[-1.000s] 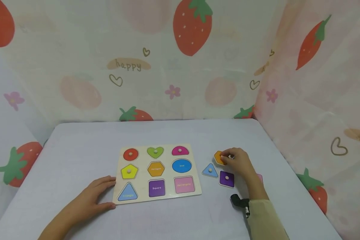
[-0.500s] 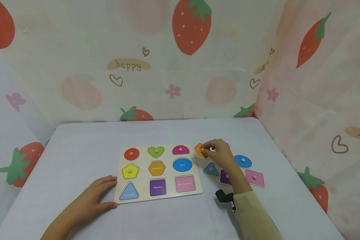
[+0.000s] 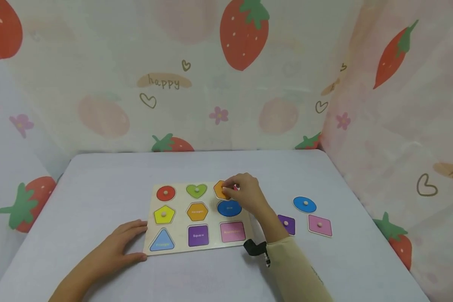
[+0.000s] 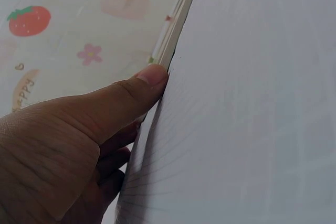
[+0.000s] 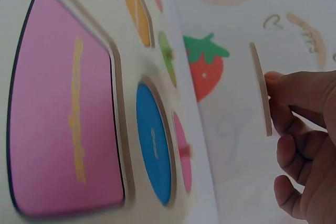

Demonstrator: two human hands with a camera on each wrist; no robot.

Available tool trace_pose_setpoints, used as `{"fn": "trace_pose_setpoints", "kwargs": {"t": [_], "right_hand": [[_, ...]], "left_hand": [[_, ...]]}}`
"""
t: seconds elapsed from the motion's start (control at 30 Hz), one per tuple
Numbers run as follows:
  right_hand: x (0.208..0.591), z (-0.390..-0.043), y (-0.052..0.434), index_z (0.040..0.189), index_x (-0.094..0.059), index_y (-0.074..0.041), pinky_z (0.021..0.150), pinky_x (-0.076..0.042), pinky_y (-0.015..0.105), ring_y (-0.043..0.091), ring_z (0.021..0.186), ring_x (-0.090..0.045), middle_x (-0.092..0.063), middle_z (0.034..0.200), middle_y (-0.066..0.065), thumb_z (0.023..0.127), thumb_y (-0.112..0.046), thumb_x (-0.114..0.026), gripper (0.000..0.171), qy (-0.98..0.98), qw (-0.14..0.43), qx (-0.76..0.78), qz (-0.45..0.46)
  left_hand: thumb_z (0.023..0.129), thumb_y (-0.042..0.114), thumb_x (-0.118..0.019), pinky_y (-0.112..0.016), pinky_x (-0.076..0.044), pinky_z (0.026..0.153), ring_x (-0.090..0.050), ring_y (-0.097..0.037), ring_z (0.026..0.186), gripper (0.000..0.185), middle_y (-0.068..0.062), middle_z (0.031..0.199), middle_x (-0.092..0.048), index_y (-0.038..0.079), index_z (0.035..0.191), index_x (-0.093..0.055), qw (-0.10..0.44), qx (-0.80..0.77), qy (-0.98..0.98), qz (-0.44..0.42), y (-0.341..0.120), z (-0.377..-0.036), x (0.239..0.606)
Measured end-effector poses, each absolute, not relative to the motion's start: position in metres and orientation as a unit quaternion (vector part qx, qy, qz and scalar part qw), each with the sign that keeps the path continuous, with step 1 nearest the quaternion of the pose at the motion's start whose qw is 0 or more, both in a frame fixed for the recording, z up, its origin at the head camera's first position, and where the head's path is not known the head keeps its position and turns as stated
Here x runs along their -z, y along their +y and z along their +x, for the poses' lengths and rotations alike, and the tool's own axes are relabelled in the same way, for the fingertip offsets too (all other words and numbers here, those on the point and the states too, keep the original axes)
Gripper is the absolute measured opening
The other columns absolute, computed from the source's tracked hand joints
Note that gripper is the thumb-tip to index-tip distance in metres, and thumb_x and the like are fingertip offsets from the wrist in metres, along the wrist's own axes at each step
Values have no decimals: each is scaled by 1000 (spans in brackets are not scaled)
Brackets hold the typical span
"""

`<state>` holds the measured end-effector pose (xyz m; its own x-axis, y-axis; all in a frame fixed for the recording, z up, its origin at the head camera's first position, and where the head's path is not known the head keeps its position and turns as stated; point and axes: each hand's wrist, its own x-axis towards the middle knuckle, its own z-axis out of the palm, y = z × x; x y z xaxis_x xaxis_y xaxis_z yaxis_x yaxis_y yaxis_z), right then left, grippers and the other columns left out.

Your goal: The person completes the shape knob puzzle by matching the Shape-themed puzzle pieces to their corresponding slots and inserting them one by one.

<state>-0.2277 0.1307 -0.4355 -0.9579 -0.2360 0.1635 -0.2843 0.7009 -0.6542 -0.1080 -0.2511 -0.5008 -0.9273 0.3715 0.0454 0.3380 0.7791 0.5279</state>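
Note:
A wooden shape puzzle board (image 3: 211, 247) lies on the table. My right hand (image 3: 245, 195) holds an orange hexagon piece (image 3: 220, 189) by its knob above the board's top right corner, over the pink semicircle. In the right wrist view the hexagon piece (image 5: 261, 90) hangs clear of the board (image 5: 126, 145), pinched in my fingers (image 5: 302, 93). My left hand (image 3: 117, 247) rests flat on the table, its thumb (image 4: 131, 90) against the board's left edge (image 4: 176, 24). The hexagon slot (image 3: 197, 212), oval slot (image 3: 229, 208), square slot (image 3: 198, 235) and rectangle slot (image 3: 232, 232) stand empty.
Loose pieces lie on the table to the right of the board: a purple square (image 3: 287, 224), a blue oval (image 3: 304, 204) and a pink rectangle (image 3: 319, 225). Strawberry-print curtains (image 3: 400, 105) close in the back and both sides.
My right hand has carried the orange hexagon leftward from the loose pieces to above the board's top right corner. The left hand has stayed put.

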Motion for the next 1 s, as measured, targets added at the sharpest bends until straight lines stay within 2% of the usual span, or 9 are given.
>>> {"fn": "trace_pose_setpoints", "kwargs": {"t": [0.1,0.2,0.3,0.33,0.4,0.5,0.57,0.87,1.0], "right_hand": [[437,-228,118,102,-81,-15,85,-54,35,21,98,-58,-73,95,-5,94,-25,-77,13,-917,28,-364,159],[438,-228,108,101,-82,-15,84,-52,36,19,95,-58,-73,93,-5,93,-25,-78,13,-918,30,-357,173],[440,-226,98,100,-82,-16,88,-48,39,20,95,-59,-73,91,-7,93,-26,-78,13,-919,21,-351,178],[440,-226,95,100,-82,-17,88,-47,39,20,95,-59,-73,90,-8,93,-26,-78,13,-920,18,-349,180],[441,-225,89,99,-82,-17,88,-45,41,21,94,-59,-72,87,-8,92,-26,-78,12,-920,11,-345,186],[443,-223,82,98,-82,-18,87,-46,39,20,93,-58,-69,84,-10,92,-26,-79,11,-924,0,-334,188],[445,-223,80,97,-82,-19,86,-46,36,18,92,-57,-67,82,-11,91,-26,-80,9,-927,-3,-323,191],[462,-222,66,96,-81,-19,79,-49,27,12,86,-57,-70,83,-13,91,-26,-80,8,-928,-15,-307,211],[468,-222,62,97,-82,-20,88,-50,34,9,85,-57,-71,85,-14,91,-28,-79,10,-933,-25,-295,204]], "left_hand": [[78,49,-86,-51,-38,118,-44,-35,142,79,-8,151,-52,10,141,-60,22,-273,942,196,-253,-108,501],[78,50,-85,-20,-29,122,-44,-33,142,78,-7,151,-52,10,141,-60,15,-278,939,202,-254,-108,502],[78,49,-85,1,-10,110,-43,-33,142,78,-7,151,-52,10,141,-60,14,-284,937,205,-254,-107,503],[78,48,-86,1,-9,110,-43,-33,142,78,-7,151,-53,9,141,-60,13,-286,936,207,-254,-107,503],[78,48,-86,-9,-20,118,-43,-33,143,78,-7,151,-52,10,141,-60,15,-281,938,204,-254,-106,502],[78,49,-86,-38,-35,121,-42,-32,144,78,-6,152,-51,11,141,-59,21,-276,940,199,-254,-106,500],[79,49,-85,-53,-36,116,-42,-32,144,78,-6,153,-51,11,142,-59,26,-274,941,198,-252,-106,498],[77,47,-87,-56,-36,115,-43,-32,143,78,-6,152,-52,11,141,-59,19,-264,945,194,-253,-107,499],[77,49,-87,-56,-36,115,-43,-33,143,79,-6,152,-52,11,141,-60,20,-263,945,193,-252,-107,501]]}}
